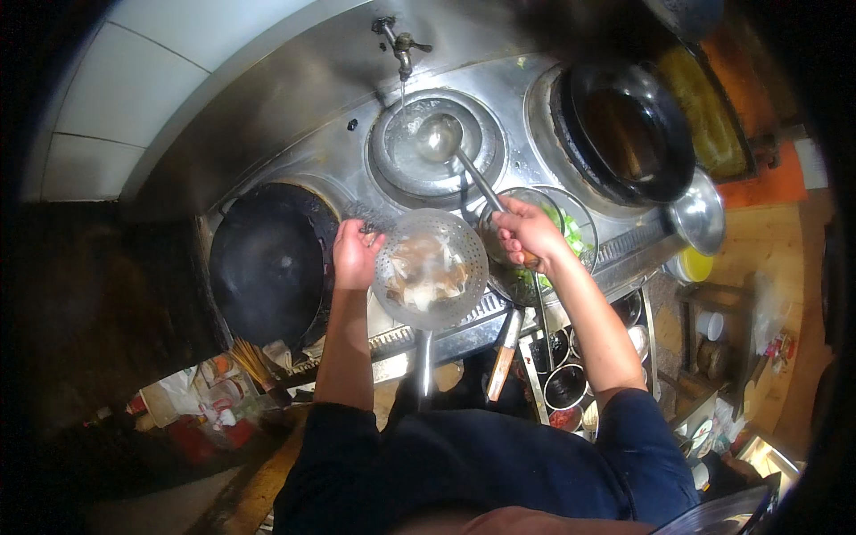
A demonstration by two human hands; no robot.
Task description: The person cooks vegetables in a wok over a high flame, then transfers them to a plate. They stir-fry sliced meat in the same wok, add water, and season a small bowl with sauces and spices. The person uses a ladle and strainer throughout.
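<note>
My right hand (528, 234) grips the handle of a metal ladle (440, 137), whose bowl is over a round metal water basin (491, 154). Water runs from a wall tap (404, 50) into that basin. My left hand (356, 254) is beside the left rim of a perforated metal strainer (475, 267), fingers curled upward; a wire scrubber (368, 217) lies behind its fingers, and whether it touches it I cannot tell. Pale and brown food pieces (424, 271) lie in the strainer. Green chopped vegetables (572, 234) are partly hidden by my right hand.
A black wok (264, 267) sits on the left burner. Another dark wok (675, 147) is tilted at the right, near a metal bowl (699, 210). A wooden-handled utensil (503, 368) projects over the front edge. Several seasoning containers (565, 386) stand below, with a bamboo brush (251, 361) at lower left.
</note>
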